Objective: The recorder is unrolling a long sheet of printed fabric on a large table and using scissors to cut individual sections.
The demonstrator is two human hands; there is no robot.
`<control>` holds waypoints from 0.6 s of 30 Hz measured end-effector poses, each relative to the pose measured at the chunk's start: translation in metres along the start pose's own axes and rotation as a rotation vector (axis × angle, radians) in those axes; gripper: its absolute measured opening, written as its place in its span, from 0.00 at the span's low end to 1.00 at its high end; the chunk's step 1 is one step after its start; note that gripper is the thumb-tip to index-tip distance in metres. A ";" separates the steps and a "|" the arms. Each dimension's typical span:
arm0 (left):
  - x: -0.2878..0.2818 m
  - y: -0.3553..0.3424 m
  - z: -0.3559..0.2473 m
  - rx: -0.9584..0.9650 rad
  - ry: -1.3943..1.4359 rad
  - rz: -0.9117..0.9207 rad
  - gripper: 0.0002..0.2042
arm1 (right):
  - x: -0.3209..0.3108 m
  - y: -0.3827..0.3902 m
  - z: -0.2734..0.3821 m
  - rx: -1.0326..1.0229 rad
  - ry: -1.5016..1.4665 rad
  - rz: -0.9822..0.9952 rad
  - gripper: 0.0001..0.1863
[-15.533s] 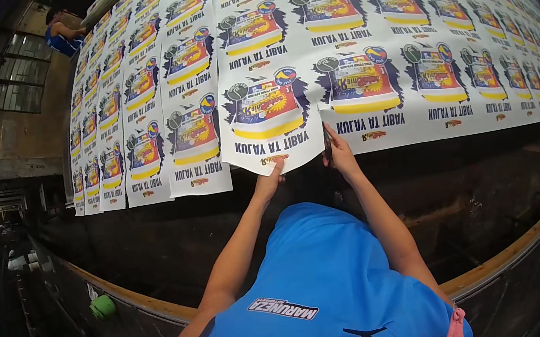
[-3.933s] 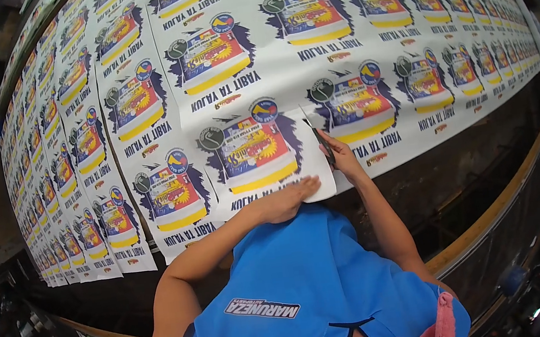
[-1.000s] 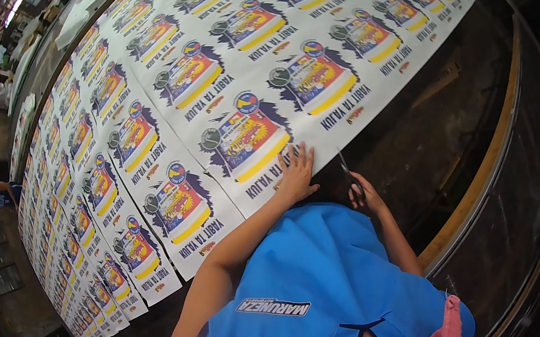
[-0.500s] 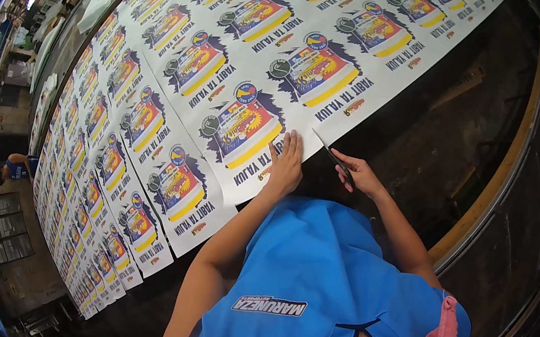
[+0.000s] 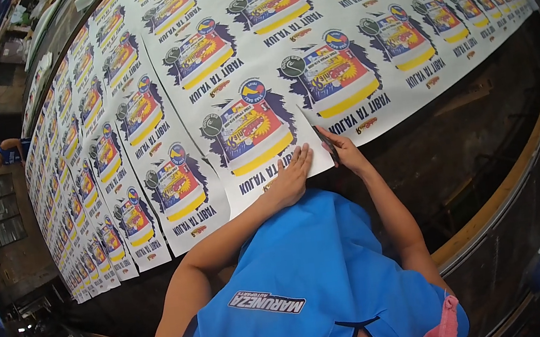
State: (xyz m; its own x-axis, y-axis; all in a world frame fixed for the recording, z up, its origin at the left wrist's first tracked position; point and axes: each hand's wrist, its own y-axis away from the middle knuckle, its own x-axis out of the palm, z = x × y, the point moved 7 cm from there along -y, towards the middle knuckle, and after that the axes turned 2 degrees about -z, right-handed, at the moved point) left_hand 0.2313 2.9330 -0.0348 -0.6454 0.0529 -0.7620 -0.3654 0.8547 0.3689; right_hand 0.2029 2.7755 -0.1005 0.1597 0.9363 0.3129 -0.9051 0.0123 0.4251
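Note:
A wide white printed sheet with rows of repeated colourful designs lies before me; I cannot tell whether it is cloth or paper. My left hand rests flat on its near edge, fingers spread, over the lower part of one design. Just to the right, my right hand grips black-handled scissors. Their blades reach into the sheet between two neighbouring designs, where a slit opens from the near edge. My fingers partly hide the handles.
Cut strips of the same print hang over the near edge on the left. A dark table surface shows beyond the sheet's edge, bordered by a wooden rail at right. Another person is at the far left.
My right hand has pushed the scissors forward from the near edge into the sheet, and the slit is longer. My left hand has shifted slightly right and nearer to me, still flat.

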 end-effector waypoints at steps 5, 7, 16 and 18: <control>-0.025 -0.003 0.015 0.033 0.247 0.062 0.37 | -0.006 -0.035 0.004 0.071 0.158 0.026 0.29; -0.033 -0.006 0.023 0.043 0.352 0.134 0.37 | 0.000 -0.054 0.016 -0.081 0.091 0.022 0.29; -0.054 -0.003 0.038 0.149 0.636 0.336 0.37 | 0.012 -0.088 0.031 -0.075 0.101 0.003 0.30; -0.057 -0.005 0.044 0.178 0.704 0.370 0.36 | 0.016 -0.111 0.035 -0.048 0.068 -0.019 0.30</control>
State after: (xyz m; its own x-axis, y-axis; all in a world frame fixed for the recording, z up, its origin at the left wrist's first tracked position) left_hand 0.2999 2.9485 -0.0166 -0.9954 0.0621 -0.0724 0.0285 0.9178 0.3960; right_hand 0.3195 2.7765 -0.1133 0.1514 0.9573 0.2461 -0.9201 0.0456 0.3889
